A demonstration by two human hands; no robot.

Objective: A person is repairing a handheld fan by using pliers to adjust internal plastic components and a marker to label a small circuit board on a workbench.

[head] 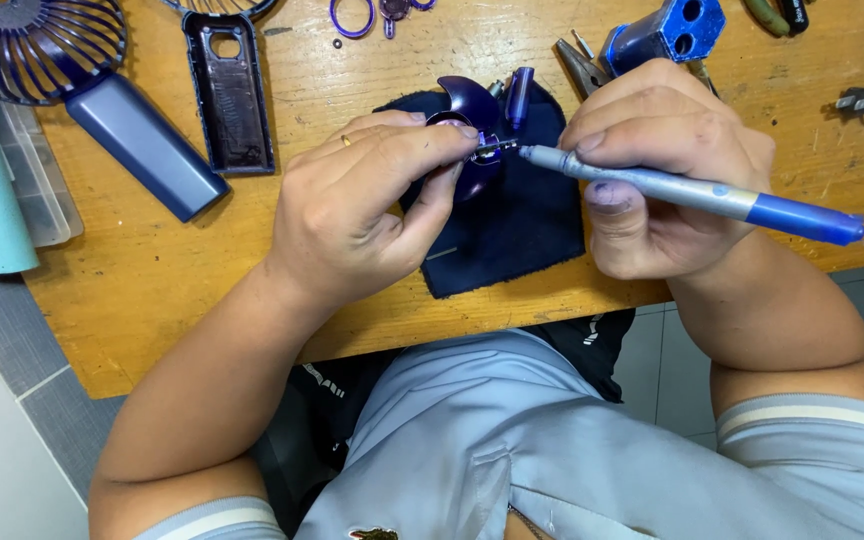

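L hand [352, 205] – fingertips pinched | R hand [657, 170] – closed grip, thumb up

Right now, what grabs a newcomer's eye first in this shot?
The two hands meeting mid-table: the right hand holds a blue-grey screwdriver with its tip at a purple fan blade piece that the left hand pinches over a dark cloth. At upper left on the wooden table lies a handheld fan, taken apart, with its back cover beside it.
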